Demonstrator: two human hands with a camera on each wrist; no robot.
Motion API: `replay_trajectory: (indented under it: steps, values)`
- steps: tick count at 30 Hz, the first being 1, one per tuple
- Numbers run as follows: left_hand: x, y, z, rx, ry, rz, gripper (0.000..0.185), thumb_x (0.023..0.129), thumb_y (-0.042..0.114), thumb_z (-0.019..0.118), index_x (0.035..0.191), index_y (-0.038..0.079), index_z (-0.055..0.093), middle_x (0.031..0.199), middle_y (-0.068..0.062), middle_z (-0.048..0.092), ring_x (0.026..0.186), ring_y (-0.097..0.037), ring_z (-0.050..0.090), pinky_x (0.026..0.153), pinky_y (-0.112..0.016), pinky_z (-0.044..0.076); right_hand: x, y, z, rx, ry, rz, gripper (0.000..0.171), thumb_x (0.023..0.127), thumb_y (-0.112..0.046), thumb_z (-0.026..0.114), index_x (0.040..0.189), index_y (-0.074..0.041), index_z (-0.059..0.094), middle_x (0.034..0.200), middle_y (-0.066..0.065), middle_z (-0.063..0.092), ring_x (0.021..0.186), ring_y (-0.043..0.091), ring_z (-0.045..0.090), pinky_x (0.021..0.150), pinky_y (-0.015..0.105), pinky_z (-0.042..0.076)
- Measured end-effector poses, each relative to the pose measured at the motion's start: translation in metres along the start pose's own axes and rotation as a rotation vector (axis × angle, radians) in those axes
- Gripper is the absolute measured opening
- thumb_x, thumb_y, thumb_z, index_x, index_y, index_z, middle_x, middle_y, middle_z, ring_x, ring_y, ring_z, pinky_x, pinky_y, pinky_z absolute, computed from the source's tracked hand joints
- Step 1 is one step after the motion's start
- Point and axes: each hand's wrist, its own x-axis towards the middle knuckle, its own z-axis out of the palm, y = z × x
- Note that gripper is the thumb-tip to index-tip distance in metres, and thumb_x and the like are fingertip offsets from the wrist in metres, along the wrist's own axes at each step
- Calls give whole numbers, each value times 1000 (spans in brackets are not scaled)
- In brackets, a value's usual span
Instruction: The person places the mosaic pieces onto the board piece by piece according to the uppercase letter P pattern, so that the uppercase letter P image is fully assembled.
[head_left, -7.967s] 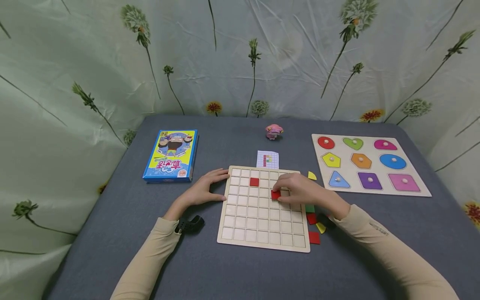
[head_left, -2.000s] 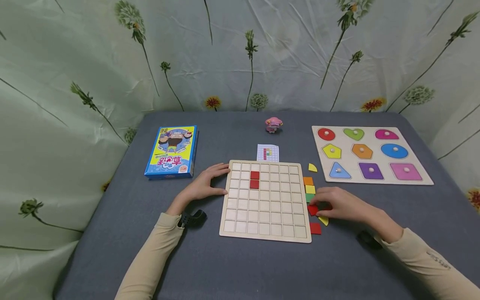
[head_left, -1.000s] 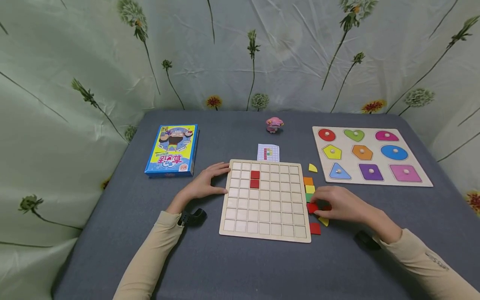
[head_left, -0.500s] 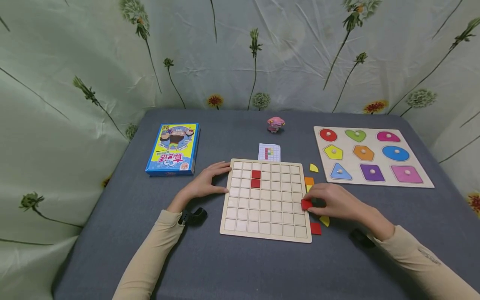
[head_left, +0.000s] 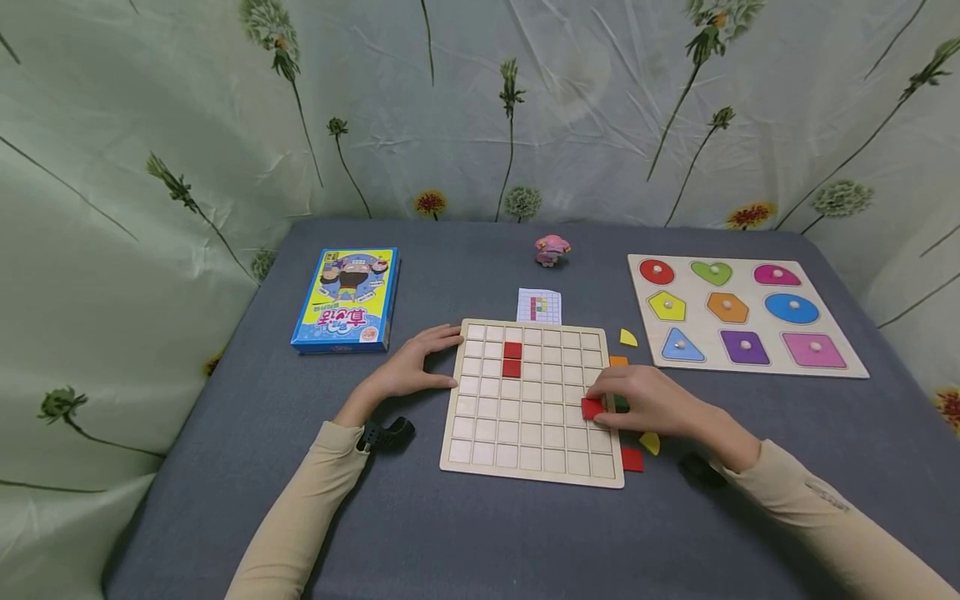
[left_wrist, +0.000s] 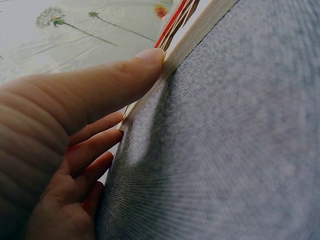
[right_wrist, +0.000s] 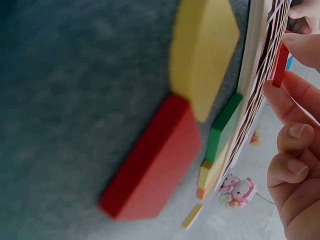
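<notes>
A wooden grid board (head_left: 528, 425) lies on the table, two red squares (head_left: 512, 359) set one below the other in its upper left part. My left hand (head_left: 408, 367) rests against the board's left edge, thumb and fingertips touching it with the fingers fairly straight. Over the board's right columns, my right hand (head_left: 648, 402) pinches a red square tile (head_left: 592, 408) between thumb and fingers. The right wrist view shows that red tile (right_wrist: 281, 65) held on edge. Along the board's right side lie a green tile (right_wrist: 222, 127), a yellow quarter-round piece (head_left: 649, 442) and another red tile (head_left: 632, 459).
A card with a coloured grid pattern (head_left: 538, 306) lies behind the board. Further back stands a pink figurine (head_left: 552, 249). A blue and yellow box (head_left: 345, 300) is at left, a shape puzzle board (head_left: 750, 317) at right. An orange tile (head_left: 618, 362) shows beside the grid board.
A second red square has come to lie on the board below the first. My right hand has since picked up another red tile and moved left over the board. The left hand stays put.
</notes>
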Motion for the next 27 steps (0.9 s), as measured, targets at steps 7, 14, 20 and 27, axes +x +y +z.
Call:
replay_trajectory:
  steps: [7, 14, 20, 27]
  values:
    - [0, 1, -1, -4, -1, -2, 69, 79, 21, 74, 139, 4, 45, 150, -16, 35, 142, -36, 26, 113, -59, 21, 10, -3, 0, -10, 3, -3, 23, 77, -27, 75, 97, -16, 72, 93, -5, 68, 81, 6, 60, 75, 28, 54]
    - [0, 2, 0, -10, 12, 13, 69, 79, 21, 75, 138, 4, 45, 150, -16, 36, 142, -36, 27, 113, -58, 22, 20, -5, 1, -29, 35, -43, 23, 76, -26, 76, 96, -15, 72, 91, -5, 69, 81, 7, 60, 75, 28, 53]
    - [-3, 2, 4, -13, 6, 31, 69, 79, 21, 75, 138, 2, 45, 149, -18, 36, 141, -38, 26, 112, -59, 23, 27, -9, 4, -26, 44, -54, 19, 76, -23, 75, 92, -14, 72, 85, -4, 68, 76, 6, 57, 68, 23, 51]
    - [-2, -1, 3, -16, 23, 21, 69, 78, 20, 75, 138, 3, 45, 149, -17, 37, 142, -37, 26, 112, -58, 23, 40, -9, 7, -48, 54, -51, 17, 79, -27, 73, 91, -16, 71, 84, -6, 67, 74, 4, 55, 67, 21, 49]
